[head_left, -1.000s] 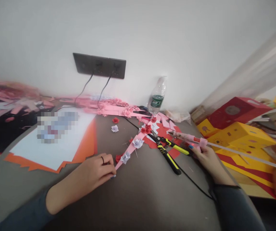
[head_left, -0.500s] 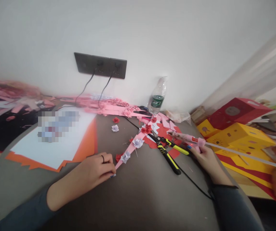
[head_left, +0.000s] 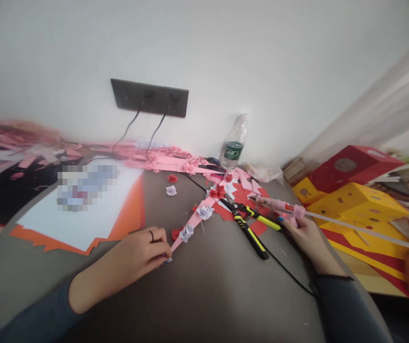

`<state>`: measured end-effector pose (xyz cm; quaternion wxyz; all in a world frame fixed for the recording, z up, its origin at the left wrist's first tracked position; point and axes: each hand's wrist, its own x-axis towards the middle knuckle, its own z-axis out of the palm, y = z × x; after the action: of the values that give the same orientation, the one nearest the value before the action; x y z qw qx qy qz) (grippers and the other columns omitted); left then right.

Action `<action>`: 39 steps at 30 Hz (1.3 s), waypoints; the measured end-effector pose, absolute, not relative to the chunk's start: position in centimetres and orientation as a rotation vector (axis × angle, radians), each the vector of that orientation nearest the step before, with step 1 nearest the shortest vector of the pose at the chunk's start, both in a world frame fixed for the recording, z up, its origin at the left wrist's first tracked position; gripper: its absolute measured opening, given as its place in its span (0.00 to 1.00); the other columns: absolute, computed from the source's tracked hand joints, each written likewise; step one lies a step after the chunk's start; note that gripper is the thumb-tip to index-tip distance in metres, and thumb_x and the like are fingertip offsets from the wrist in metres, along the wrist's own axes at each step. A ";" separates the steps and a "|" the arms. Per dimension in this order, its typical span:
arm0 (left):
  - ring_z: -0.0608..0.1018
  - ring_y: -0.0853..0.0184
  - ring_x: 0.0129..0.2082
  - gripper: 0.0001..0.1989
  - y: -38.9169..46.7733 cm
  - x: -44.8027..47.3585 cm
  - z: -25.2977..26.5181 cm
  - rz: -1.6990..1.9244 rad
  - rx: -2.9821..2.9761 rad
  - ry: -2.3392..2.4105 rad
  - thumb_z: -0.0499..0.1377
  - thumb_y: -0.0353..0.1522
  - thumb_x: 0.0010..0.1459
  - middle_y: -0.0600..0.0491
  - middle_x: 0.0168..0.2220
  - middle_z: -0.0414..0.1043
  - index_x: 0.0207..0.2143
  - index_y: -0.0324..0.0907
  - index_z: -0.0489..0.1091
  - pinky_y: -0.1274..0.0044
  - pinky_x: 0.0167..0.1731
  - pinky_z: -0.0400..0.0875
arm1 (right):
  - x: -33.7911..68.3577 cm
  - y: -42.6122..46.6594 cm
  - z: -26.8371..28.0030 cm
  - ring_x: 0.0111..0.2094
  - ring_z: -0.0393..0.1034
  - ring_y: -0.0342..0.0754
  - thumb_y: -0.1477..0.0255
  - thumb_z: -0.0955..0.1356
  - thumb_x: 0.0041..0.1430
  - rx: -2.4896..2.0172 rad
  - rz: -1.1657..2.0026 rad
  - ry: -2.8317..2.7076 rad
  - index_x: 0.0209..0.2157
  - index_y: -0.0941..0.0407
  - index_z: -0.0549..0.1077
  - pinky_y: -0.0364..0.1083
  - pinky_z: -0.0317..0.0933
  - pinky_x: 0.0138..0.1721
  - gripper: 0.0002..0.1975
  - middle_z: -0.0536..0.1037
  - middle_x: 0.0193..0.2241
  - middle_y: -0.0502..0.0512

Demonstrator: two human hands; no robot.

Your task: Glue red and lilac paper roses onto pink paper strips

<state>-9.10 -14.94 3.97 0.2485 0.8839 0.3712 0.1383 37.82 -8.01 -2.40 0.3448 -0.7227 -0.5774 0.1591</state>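
Note:
My left hand [head_left: 145, 252] is closed in a pinch on the near end of a pink paper strip [head_left: 197, 218]. Red and pale lilac paper flowers [head_left: 186, 232] sit along this strip, which slants away to the right. My right hand [head_left: 299, 231] grips a pink hot glue gun [head_left: 279, 205], its nozzle pointing left and a long glue stick [head_left: 357, 228] sticking out of its back. Wire strippers [head_left: 250, 233] with black and yellow handles lie spread between my hands. A loose red paper flower [head_left: 172, 178] and a lilac one [head_left: 171, 190] rest beyond the strip.
White and orange paper sheets [head_left: 83, 216] lie at left. Pink strips with flowers [head_left: 164, 159] run along the wall, below a black socket panel [head_left: 149, 97]. A plastic bottle [head_left: 233, 150] stands behind red paper scraps [head_left: 238, 195]. Yellow boxes [head_left: 361, 205] and a red box [head_left: 354, 166] crowd the right.

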 end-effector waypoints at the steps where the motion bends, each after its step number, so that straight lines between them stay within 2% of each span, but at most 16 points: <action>1: 0.75 0.70 0.34 0.10 -15.0 -9.1 3.9 0.383 2.400 1.013 0.53 0.26 0.68 0.54 0.39 0.70 0.39 0.45 0.73 0.80 0.34 0.67 | 37.8 -8.0 -2.4 0.20 0.55 0.45 0.46 0.69 0.41 -1.870 0.409 -1.499 0.15 0.52 0.64 0.45 0.55 0.21 0.24 0.58 0.14 0.47; 8: 0.75 0.71 0.34 0.08 -13.9 -10.1 4.3 0.449 2.347 0.967 0.55 0.30 0.69 0.54 0.40 0.70 0.41 0.45 0.74 0.79 0.37 0.68 | 37.2 -8.2 -2.2 0.20 0.55 0.45 0.46 0.68 0.41 -1.824 0.424 -1.474 0.17 0.53 0.67 0.46 0.55 0.22 0.24 0.60 0.15 0.48; 14: 0.77 0.64 0.41 0.11 -7.1 -10.7 5.6 0.618 2.435 1.210 0.53 0.34 0.68 0.51 0.44 0.73 0.42 0.44 0.75 0.72 0.46 0.71 | 37.4 -8.1 -2.3 0.20 0.54 0.45 0.46 0.69 0.40 -1.837 0.419 -1.481 0.17 0.53 0.69 0.45 0.54 0.20 0.23 0.60 0.15 0.47; 18: 0.76 0.59 0.49 0.13 -2.5 -9.7 4.7 0.575 2.510 1.276 0.53 0.30 0.66 0.47 0.49 0.74 0.46 0.43 0.76 0.67 0.52 0.69 | 37.6 -8.0 -2.7 0.21 0.57 0.46 0.44 0.68 0.42 -1.807 0.396 -1.500 0.18 0.54 0.70 0.45 0.56 0.22 0.25 0.65 0.16 0.48; 28: 0.78 0.62 0.39 0.07 -0.2 -9.1 2.6 0.536 2.480 1.300 0.56 0.28 0.61 0.48 0.42 0.77 0.36 0.42 0.75 0.72 0.43 0.70 | 37.7 -8.0 -2.9 0.26 0.68 0.51 0.47 0.71 0.43 -1.737 0.441 -1.500 0.26 0.56 0.77 0.47 0.65 0.28 0.24 0.77 0.22 0.53; 32: 0.78 0.63 0.36 0.07 0.2 -8.6 3.6 0.555 2.422 1.279 0.56 0.28 0.60 0.49 0.36 0.78 0.32 0.41 0.74 0.73 0.40 0.70 | 37.9 -7.9 -3.1 0.25 0.67 0.50 0.47 0.71 0.42 -1.709 0.440 -1.494 0.24 0.56 0.77 0.46 0.64 0.27 0.24 0.76 0.21 0.53; 39: 0.79 0.65 0.40 0.07 -0.3 -4.4 5.6 0.651 2.257 0.927 0.57 0.29 0.62 0.51 0.41 0.80 0.37 0.42 0.76 0.74 0.42 0.71 | 37.8 -8.0 -3.1 0.23 0.63 0.48 0.46 0.71 0.43 -1.741 0.445 -1.491 0.24 0.57 0.76 0.45 0.61 0.25 0.25 0.73 0.20 0.52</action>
<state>-4.37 -0.32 5.62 0.3034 0.8516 0.3499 0.2457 37.84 -7.99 -3.05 0.3923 -0.6857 -0.5875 0.1754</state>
